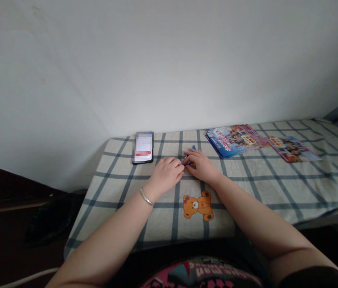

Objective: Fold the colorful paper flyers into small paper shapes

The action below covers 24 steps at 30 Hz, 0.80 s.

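Observation:
My left hand (168, 173), with a silver bangle (146, 197) on its wrist, rests on the checked cloth, its fingers curled together. My right hand (202, 166) meets it at the fingertips, thumb and fingers bent inward. Between and under the fingers is a small blue piece of folded printed paper (194, 148); one end sticks out beyond the right fingers. Both hands press or pinch it, and most of it is hidden. Just in front of the hands, an orange teddy bear picture (198, 206) shows on the cloth.
A phone (143, 148) with a lit screen lies left of the hands near the wall (169, 64). To the right is a stack of colourful leaflets (235, 140), with another leaflet group (295, 149) beside it. The checked tablecloth (115, 180) covers the table.

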Each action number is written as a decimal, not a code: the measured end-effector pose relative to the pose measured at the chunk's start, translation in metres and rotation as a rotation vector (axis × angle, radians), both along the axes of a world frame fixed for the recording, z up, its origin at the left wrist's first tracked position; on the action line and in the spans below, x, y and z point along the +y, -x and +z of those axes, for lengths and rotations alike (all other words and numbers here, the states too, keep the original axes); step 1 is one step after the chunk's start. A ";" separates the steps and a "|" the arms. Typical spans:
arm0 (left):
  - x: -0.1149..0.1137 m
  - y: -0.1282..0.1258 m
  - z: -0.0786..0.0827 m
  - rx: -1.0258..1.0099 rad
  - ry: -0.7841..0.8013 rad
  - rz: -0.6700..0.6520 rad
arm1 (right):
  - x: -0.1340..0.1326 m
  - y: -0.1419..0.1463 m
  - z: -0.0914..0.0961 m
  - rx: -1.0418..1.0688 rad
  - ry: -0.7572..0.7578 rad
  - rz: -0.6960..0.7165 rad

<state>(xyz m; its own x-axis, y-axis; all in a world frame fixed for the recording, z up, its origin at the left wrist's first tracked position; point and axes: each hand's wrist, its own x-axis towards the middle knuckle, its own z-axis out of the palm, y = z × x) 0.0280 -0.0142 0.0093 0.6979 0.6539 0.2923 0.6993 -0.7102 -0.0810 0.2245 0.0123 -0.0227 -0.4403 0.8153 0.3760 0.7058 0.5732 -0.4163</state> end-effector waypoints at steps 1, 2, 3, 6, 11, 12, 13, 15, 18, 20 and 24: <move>0.000 -0.001 0.001 -0.004 -0.002 0.003 | 0.000 0.000 0.000 0.002 0.001 0.000; 0.000 -0.001 0.001 -0.010 -0.004 0.006 | 0.000 0.000 0.000 0.005 0.001 0.001; 0.001 -0.001 0.002 -0.018 -0.005 0.010 | 0.000 0.000 0.000 0.009 0.003 0.002; 0.001 0.002 0.003 -0.028 -0.006 0.005 | 0.000 0.000 0.000 0.009 0.008 0.004; 0.002 0.010 0.005 -0.001 -0.038 -0.021 | 0.001 0.000 -0.001 -0.010 0.011 0.002; 0.002 0.011 0.005 0.001 -0.040 -0.020 | 0.001 -0.001 -0.001 -0.009 0.010 0.003; 0.002 0.013 0.005 0.002 -0.040 -0.021 | 0.001 -0.001 -0.001 -0.006 0.009 0.004; 0.003 0.015 0.004 -0.004 -0.035 -0.031 | 0.000 -0.001 -0.001 0.004 0.007 0.008; 0.003 0.016 0.002 -0.030 -0.019 -0.042 | 0.000 -0.001 0.000 0.014 0.012 0.011; 0.004 0.017 0.001 -0.051 -0.002 -0.047 | -0.001 -0.001 0.002 0.016 0.008 0.013; 0.004 0.018 0.001 -0.045 0.027 -0.104 | 0.000 -0.003 0.003 0.016 -0.044 0.009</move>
